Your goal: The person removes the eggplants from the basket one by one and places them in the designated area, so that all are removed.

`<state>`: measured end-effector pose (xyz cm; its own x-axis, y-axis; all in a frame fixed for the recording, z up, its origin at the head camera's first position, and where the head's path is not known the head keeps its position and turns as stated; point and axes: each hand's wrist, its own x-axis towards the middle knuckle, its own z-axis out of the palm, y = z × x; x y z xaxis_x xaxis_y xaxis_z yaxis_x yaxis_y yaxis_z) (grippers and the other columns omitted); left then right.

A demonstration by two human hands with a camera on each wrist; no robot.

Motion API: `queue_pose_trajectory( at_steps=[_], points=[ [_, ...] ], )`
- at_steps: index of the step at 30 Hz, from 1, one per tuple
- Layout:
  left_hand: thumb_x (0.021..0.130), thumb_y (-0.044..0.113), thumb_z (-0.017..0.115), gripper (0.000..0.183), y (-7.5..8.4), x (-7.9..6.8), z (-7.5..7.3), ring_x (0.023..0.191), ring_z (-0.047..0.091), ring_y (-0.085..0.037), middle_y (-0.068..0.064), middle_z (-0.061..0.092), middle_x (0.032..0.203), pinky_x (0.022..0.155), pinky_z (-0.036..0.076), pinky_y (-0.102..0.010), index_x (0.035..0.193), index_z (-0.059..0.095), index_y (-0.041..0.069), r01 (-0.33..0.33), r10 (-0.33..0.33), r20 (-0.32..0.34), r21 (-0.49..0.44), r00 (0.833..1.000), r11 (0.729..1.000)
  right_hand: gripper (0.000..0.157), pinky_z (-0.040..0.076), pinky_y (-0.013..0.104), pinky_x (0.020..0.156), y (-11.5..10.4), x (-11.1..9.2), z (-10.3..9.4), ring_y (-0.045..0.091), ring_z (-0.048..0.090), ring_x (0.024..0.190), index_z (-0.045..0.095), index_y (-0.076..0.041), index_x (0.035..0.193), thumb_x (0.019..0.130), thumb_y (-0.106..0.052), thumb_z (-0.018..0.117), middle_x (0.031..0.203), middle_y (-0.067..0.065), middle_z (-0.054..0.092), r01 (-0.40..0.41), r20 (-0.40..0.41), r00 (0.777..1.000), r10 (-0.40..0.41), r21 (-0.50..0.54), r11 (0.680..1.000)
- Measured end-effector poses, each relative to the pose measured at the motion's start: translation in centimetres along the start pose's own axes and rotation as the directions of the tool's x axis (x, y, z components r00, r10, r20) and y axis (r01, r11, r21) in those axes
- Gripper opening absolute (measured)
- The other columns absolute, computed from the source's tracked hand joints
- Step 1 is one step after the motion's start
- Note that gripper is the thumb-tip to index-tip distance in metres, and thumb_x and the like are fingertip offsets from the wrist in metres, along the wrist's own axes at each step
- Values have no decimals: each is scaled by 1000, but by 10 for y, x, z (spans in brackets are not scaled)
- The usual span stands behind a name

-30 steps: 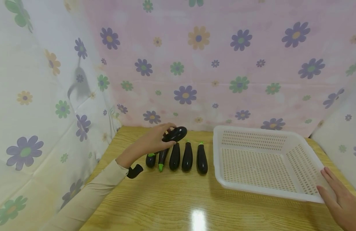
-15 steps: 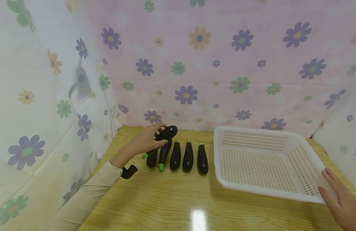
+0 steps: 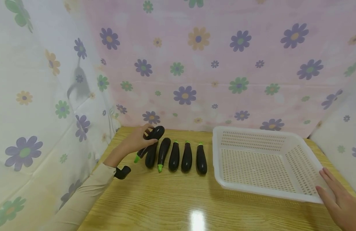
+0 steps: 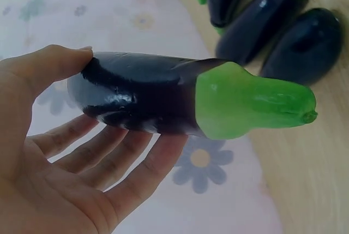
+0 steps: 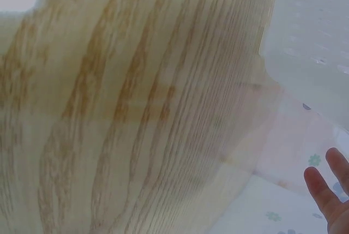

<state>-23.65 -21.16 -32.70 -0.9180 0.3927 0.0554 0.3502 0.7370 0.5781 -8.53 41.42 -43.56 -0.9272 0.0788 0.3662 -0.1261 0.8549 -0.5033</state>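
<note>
My left hand [image 3: 134, 141] holds a dark, glossy eggplant [image 3: 156, 132] at the left end of a row of several eggplants [image 3: 174, 157]. In the left wrist view, the thumb lies on one side of the held eggplant [image 4: 147, 92] and the fingers on the other; its green stem points away from the palm. The held eggplant is tilted, stem toward the lower left in the head view, and partly hides the leftmost eggplant [image 3: 150, 158]. My right hand [image 3: 338, 199] rests at the near right corner of a white plastic basket [image 3: 270, 192], fingers fairly straight.
The basket stands to the right of the row on a wooden table [image 3: 166, 199], with only its perforated floor showing inside. Flowered cloth [image 3: 212, 106] hangs behind the table and at both sides. A black strap-like piece [image 3: 122, 172] shows by the left wrist.
My left hand has moved left with the eggplant, from above the row's left part to its left end. The right hand and the basket have stayed put.
</note>
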Motion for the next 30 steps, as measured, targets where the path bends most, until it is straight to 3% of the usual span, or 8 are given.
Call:
queue_pose_trajectory(
  at_steps=[3, 9, 16, 22, 30],
  points=[
    [89, 31, 66, 57, -10, 0, 1, 96, 58, -31, -19, 55, 113, 74, 51, -42, 134, 45, 2, 38, -38, -2, -11, 999, 999, 58, -2, 46, 113, 0, 0, 0, -16, 2, 127, 29, -6, 148, 96, -13, 52, 149, -29, 5, 8, 0, 1000, -8, -2, 1000],
    [90, 31, 65, 58, -24, 0, 3, 98, 56, -34, -22, 55, 115, 76, 50, -46, 134, 45, 0, 120, -120, -19, -38, 993, 992, 58, -1, 47, 112, 2, 1, 1, -16, 0, 127, 27, -5, 149, 96, -14, 51, 153, -17, 8, 17, 12, 1000, -16, -21, 1000],
    [89, 30, 66, 56, -47, 4, 12, 97, 56, -36, -24, 54, 116, 66, 52, -40, 131, 48, -3, 190, -194, -45, -84, 980, 978, 58, -3, 28, 110, 2, 3, 1, -13, 5, 128, 30, -6, 148, 95, -11, 53, 150, -26, 8, 38, -10, 999, -38, 0, 999],
    [89, 29, 67, 55, -62, 8, 19, 82, 59, -33, -26, 52, 114, 55, 53, -37, 129, 47, -2, 260, -268, -34, -146, 963, 954, 58, -3, 33, 111, 0, 2, 1, -12, 3, 129, 29, -5, 148, 96, -12, 53, 149, -27, 7, 28, -12, 1000, -28, -6, 1000],
    [89, 31, 66, 59, -85, 13, 32, 63, 60, -24, -25, 54, 108, 54, 55, -41, 132, 46, -5, 330, -338, -19, -170, 941, 928, 58, -1, 29, 111, -1, 1, 0, -13, 4, 129, 30, -5, 148, 95, -12, 53, 149, -25, 8, 15, -24, 1000, -16, -23, 1000]
  ],
)
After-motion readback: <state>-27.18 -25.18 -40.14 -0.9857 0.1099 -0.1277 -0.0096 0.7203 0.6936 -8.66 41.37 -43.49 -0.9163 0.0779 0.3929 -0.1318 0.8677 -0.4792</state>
